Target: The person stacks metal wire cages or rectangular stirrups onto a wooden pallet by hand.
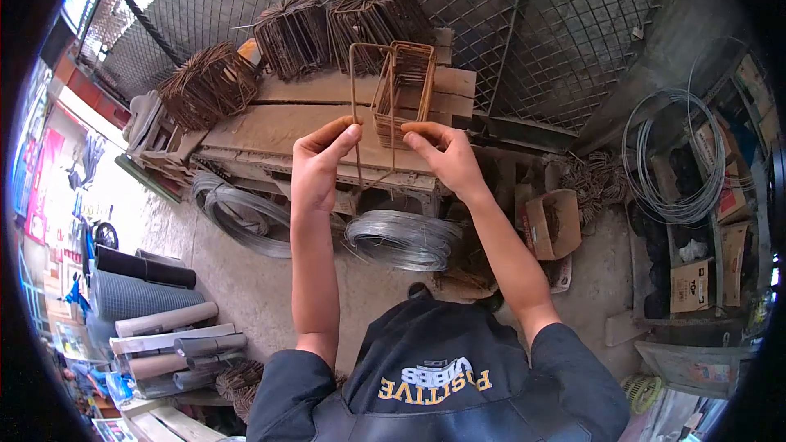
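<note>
My left hand [318, 165] pinches one long side of a rusty rebar stirrup [354, 82], a thin rod bent into a narrow rectangle. My right hand [446, 160] has its thumb and fingers closed on the opposite side. The stirrup stands upright between both hands, above the front edge of a wooden bench [286, 121]. Just behind it, a neat stack of similar rusty stirrups [422, 82] rests on the bench, close to my right fingertips and partly hidden by them.
Bundles of rusty stirrups [209, 86] line the bench's back, before a mesh fence [581, 24]. Wire coils [401, 237] sit beneath its front. Mesh rolls [143, 295] lie on the left. An open cardboard box [553, 225] and a shelf with hanging wire [675, 213] stand right.
</note>
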`<state>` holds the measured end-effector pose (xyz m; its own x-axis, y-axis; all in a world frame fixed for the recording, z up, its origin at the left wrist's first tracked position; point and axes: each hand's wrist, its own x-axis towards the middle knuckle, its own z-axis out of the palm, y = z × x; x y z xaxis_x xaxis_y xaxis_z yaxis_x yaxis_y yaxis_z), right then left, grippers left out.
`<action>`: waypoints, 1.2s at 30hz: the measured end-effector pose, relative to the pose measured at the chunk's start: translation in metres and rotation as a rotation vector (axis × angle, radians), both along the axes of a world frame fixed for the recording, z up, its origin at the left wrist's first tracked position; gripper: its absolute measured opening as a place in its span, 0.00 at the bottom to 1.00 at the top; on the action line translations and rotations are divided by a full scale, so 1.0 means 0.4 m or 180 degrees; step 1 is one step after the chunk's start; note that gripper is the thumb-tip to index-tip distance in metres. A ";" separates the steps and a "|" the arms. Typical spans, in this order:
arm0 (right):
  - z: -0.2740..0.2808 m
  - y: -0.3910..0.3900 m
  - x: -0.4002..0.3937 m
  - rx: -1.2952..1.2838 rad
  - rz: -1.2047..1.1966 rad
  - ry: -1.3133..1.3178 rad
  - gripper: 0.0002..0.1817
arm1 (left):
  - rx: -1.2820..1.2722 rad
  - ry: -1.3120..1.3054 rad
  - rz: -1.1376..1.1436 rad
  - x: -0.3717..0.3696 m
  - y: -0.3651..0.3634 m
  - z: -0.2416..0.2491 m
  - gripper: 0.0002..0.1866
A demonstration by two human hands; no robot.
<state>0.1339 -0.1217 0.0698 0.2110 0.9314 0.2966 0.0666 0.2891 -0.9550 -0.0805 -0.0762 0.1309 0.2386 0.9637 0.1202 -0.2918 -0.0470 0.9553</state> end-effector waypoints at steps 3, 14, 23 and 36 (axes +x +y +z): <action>0.028 -0.006 0.007 0.0115 -0.0123 0.0238 0.16 | 0.0148 0.0025 -0.0077 0.048 -0.015 0.014 0.13; 0.179 -0.014 -0.010 0.0431 -0.0416 -0.0242 0.13 | 0.0916 0.0712 0.0098 0.146 -0.067 -0.036 0.10; 0.199 -0.010 0.022 0.0534 -0.0237 -0.0091 0.10 | 0.0287 0.0434 0.0488 0.132 0.016 -0.153 0.18; 0.048 0.205 0.153 0.0257 -0.1169 -0.0215 0.22 | 0.0686 0.1354 0.0344 0.089 0.153 -0.115 0.17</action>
